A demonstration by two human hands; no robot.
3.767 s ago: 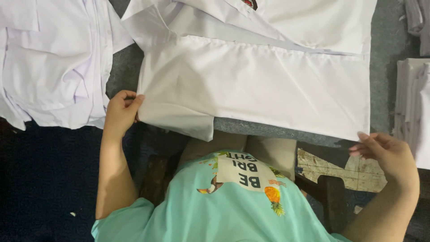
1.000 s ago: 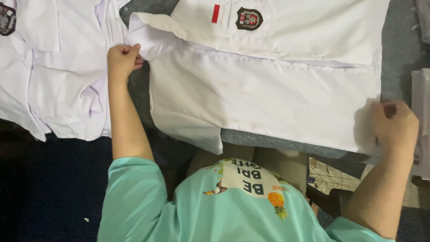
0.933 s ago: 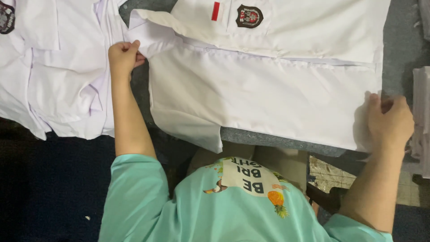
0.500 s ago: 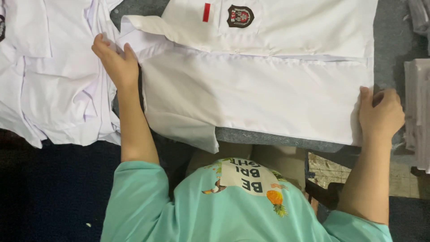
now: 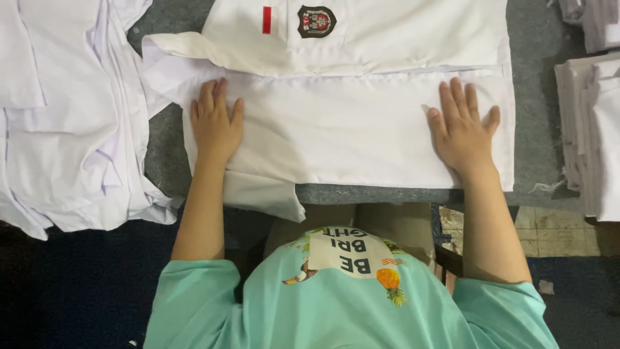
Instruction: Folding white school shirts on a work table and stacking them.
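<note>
Left hand (image 5: pixel 216 123), right hand (image 5: pixel 462 129) — palms flat, fingers spread, pressing folded white shirt (image 5: pixel 336 139)

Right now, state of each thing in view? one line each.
white shirt: folded, lying flat on the table, bottom corner hanging off the near edge.
left hand: open, palm flat on the shirt's left end.
right hand: open, fingers spread, flat on the shirt's right end.
chest badge: facing up on the upper fold.
loose shirts: unfolded, heaped to the left.
folded stack: piled at the right edge.
</note>
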